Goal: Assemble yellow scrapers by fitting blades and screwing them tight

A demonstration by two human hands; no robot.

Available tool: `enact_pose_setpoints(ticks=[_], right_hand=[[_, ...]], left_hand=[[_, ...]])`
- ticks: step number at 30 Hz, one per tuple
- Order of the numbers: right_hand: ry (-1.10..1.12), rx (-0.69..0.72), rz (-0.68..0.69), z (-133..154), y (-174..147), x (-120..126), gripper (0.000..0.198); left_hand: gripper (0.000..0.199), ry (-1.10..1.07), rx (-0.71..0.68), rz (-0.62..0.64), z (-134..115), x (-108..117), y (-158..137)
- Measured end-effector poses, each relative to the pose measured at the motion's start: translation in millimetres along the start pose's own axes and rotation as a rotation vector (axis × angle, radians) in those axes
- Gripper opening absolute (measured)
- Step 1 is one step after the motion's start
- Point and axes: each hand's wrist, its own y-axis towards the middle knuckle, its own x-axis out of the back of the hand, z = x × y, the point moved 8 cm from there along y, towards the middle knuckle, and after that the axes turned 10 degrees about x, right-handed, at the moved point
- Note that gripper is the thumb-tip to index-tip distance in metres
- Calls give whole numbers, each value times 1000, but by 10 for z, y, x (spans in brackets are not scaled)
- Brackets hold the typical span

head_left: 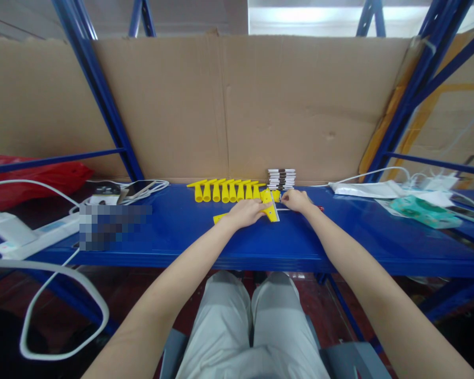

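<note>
My left hand (247,211) is closed round a yellow scraper (272,213) that lies low over the blue shelf, its handle end (220,217) showing to the left of the wrist. Along the scraper's right edge runs a thin pale metal blade (276,207). Just right of the blade, my right hand (297,200) has its fingertips pinched together; whatever they hold is too small to make out. Under this hand lies a thin rod with a red end (321,208), partly covered. Behind the hands, several yellow scrapers (225,192) stand in a row, hollow handle ends facing me.
A stack of white packets with dark bands (282,179) sits against the cardboard wall (229,105). Left are a power strip (43,234), cables and a red bag (31,176). A white packet (367,189) and a green packet (424,211) lie right. Blue uprights flank the shelf (181,242).
</note>
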Motion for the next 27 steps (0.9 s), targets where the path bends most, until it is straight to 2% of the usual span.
enact_pose_setpoints(ticks=[6, 11, 15, 17, 21, 24, 27], right_hand=[[59, -13, -26, -48, 69, -41, 21], [143, -37, 29, -95, 121, -153, 18], [255, -50, -42, -152, 125, -113, 15], [426, -3, -133, -140, 115, -39, 14], [726, 178, -282, 11, 46, 139, 10], [797, 288, -311, 168, -2, 209, 5], [781, 296, -353, 209, -9, 236, 6]], left_hand=[[40, -9, -32, -6, -41, -5, -4], [39, 8, -58, 17, -91, -11, -15], [39, 13, -67, 17, -105, -3, -20], [39, 10, -70, 10, -107, 5, -22], [39, 2, -70, 12, -111, 8, -22], [39, -5, -69, 12, -110, 7, -18], [40, -43, -44, 2, -69, 21, -11]])
